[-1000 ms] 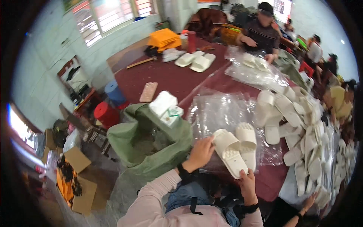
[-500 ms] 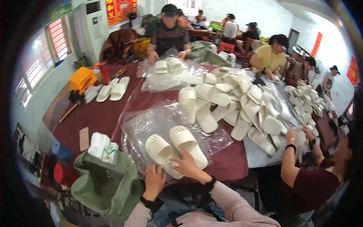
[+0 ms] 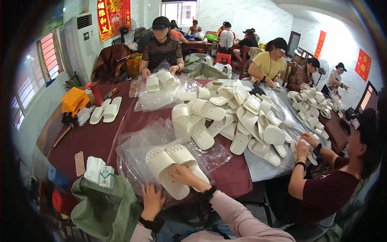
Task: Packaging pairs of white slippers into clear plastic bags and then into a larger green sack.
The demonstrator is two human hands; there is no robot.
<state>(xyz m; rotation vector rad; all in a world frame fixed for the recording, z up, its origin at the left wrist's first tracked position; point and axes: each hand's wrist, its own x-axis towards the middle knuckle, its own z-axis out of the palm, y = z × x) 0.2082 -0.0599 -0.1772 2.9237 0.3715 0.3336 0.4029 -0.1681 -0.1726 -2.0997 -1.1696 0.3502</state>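
Note:
A pair of white slippers (image 3: 177, 188) lies side by side, close together, over clear plastic bags (image 3: 131, 151) at the table's front. My right hand (image 3: 186, 176) grips the pair where their inner edges meet, its fingers reaching in over the footbeds. Whether the slippers are lifted off the plastic I cannot tell. Fingers spread, my left hand (image 3: 152, 201) rests on the near edge of the bags, left of the slipper heels, and holds nothing.
A large heap of white slippers (image 3: 238, 111) covers the table's middle right. Across the table a person (image 3: 163, 52) handles bagged slippers; another in maroon (image 3: 326, 189) works at my right. A green sack (image 3: 102, 205), tissue pack (image 3: 94, 169) and phone (image 3: 80, 163) are at left.
The two slippers, apart before, are now brought together in my right hand's grip. My left hand stays spread by the bag edge. The whole view has shifted a little.

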